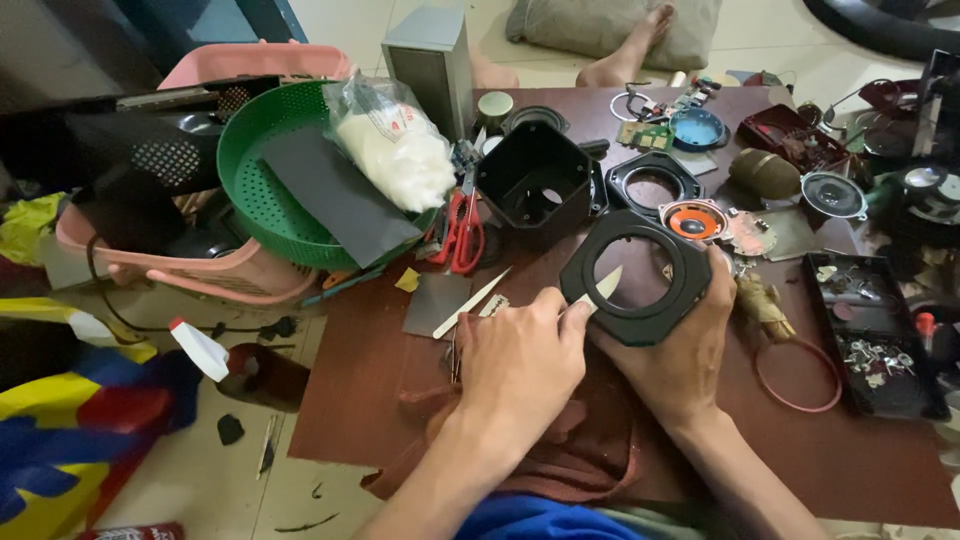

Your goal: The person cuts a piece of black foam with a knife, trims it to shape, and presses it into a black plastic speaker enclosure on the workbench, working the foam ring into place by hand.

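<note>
Right hand grips the black ring; left hand fingers pinch a blade inside it. Green basket at 10 o'clock holds a grey sheet.

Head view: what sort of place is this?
Probably a home repair spot for speakers, set up on a low table on the floor. Loose speaker cones, a circuit board and a tray of small parts lie around.
</note>
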